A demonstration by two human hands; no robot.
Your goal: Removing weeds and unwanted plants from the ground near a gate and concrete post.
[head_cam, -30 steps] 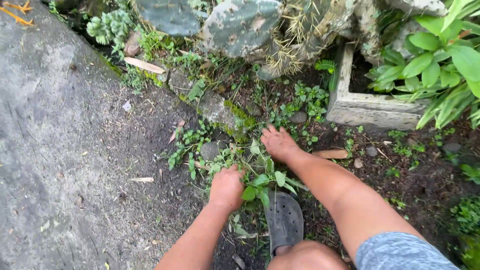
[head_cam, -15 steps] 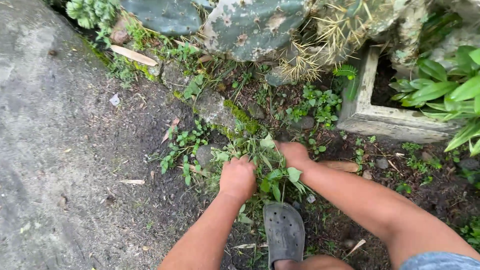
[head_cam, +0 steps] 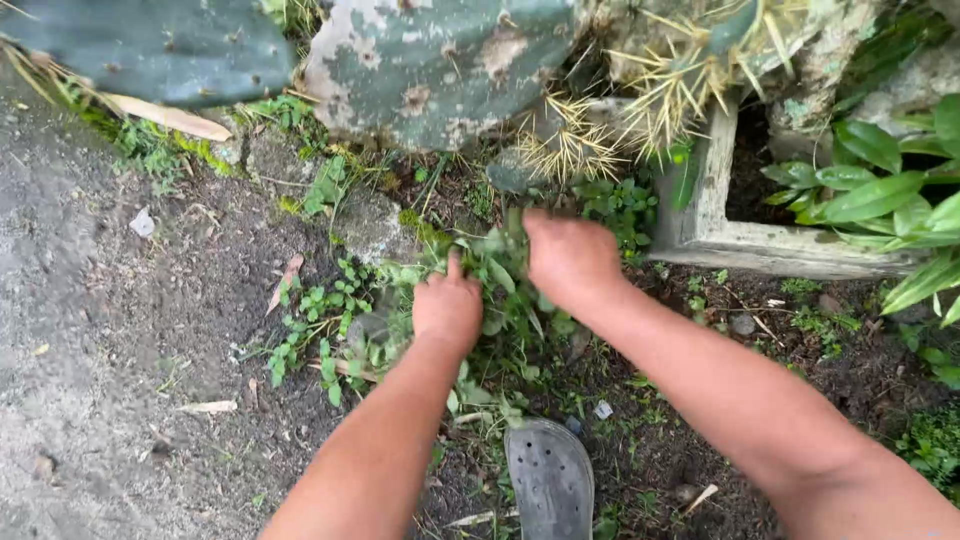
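Head view: both hands are working in a clump of low leafy weeds (head_cam: 500, 275) growing at the near side of a prickly pear cactus pad (head_cam: 440, 60). The left hand (head_cam: 447, 305) is closing into a fist around weed stems; the right hand (head_cam: 568, 255) is curling over the clump's far right part, its fingers buried in leaves. Compared with half a second earlier, both hands are sitting farther from the grey perforated clog (head_cam: 550, 480) and nearer the cactus spines (head_cam: 570, 140), and the clump is bunching upward between them, suggesting the pull is under way. A weathered concrete planter (head_cam: 720, 235) is standing to the right.
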